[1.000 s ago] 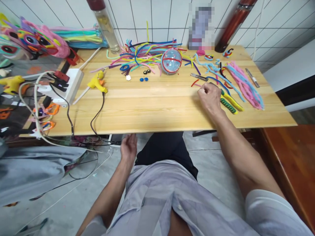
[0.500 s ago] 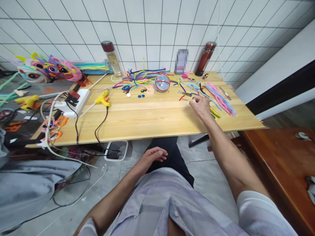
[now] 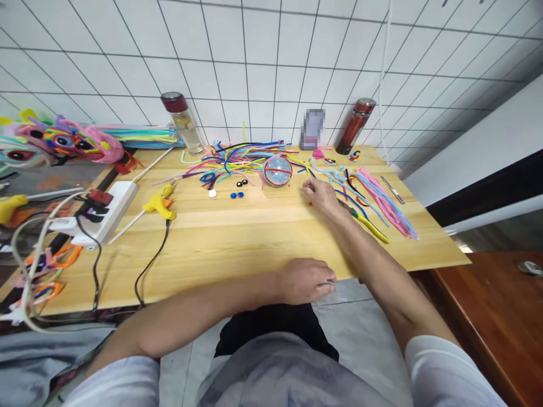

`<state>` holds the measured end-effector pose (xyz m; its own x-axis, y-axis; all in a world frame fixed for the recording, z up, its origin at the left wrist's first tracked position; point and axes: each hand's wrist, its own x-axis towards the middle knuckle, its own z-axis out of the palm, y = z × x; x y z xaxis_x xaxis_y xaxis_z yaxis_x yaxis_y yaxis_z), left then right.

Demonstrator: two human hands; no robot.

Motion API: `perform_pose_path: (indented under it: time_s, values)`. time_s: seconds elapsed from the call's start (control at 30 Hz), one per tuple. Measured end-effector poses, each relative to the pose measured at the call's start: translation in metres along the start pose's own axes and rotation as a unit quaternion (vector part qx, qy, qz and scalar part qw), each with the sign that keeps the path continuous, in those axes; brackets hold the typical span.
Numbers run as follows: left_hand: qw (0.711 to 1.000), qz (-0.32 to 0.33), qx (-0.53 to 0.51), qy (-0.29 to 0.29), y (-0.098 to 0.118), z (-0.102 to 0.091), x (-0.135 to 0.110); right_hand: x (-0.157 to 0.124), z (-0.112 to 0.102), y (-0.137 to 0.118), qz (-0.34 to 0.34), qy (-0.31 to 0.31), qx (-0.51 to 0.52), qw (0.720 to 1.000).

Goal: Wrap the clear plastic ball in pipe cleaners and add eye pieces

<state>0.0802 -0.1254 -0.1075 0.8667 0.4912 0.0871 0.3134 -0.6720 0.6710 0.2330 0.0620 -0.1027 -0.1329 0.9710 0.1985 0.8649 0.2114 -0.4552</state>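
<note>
My right hand (image 3: 321, 196) rests low over the tabletop, its fingers pinched together beside a small red scrap (image 3: 311, 202). What the pinch holds, if anything, is hidden. Just right of that hand lie pliers with yellow handles (image 3: 374, 229), partly covered by my wrist. My left hand (image 3: 306, 280) is at the table's front edge with fingers curled inward; a thin pale sliver shows by the fingertips, too small to name. Beyond my right hand sits a clear ball with red bands (image 3: 278, 171). Blue caps (image 3: 237, 195) and black rings (image 3: 241, 183) lie left of it.
Behind the ball spreads a pile of coloured pipe cleaners (image 3: 250, 155); pink and blue ones (image 3: 386, 203) lie right. A yellow glue gun (image 3: 160, 203) and white power strip (image 3: 112, 212) trail cords at left. A glass bottle (image 3: 186, 127), phone (image 3: 313, 130) and red flask (image 3: 355, 127) stand at the back.
My left hand has risen from my lap to the table's front edge, fingers now curled. My right hand has shifted left, nearer the ball. The view has tilted upward.
</note>
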Motion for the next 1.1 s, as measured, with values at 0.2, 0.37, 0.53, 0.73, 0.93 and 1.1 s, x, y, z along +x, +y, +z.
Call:
perform_pose_path:
  time_s: [0.2,0.37,0.53,0.73,0.93,1.1]
  values:
    - [0.983,0.142,0.118,-0.005,-0.036,0.002,0.017,0.04,0.026,-0.019,0.024,-0.06,-0.06,0.996]
    - [0.982,0.166,0.089,0.037,-0.05,0.009,0.014,0.048,0.037,-0.027,0.057,-0.074,-0.117,0.989]
    - [0.979,0.173,0.094,0.057,-0.051,0.013,0.009,0.057,0.017,-0.002,0.067,-0.032,-0.128,0.989]
    - [0.975,0.188,0.109,0.05,-0.052,0.012,0.008,0.054,-0.007,0.019,0.038,-0.026,-0.12,0.992]
    - [0.975,0.191,0.105,0.044,-0.052,0.01,0.007,0.003,-0.008,0.006,-0.05,-0.099,-0.116,0.987]
    - [0.981,0.171,0.082,0.037,-0.052,0.011,0.008,-0.012,0.005,-0.01,-0.062,-0.122,-0.168,0.976]
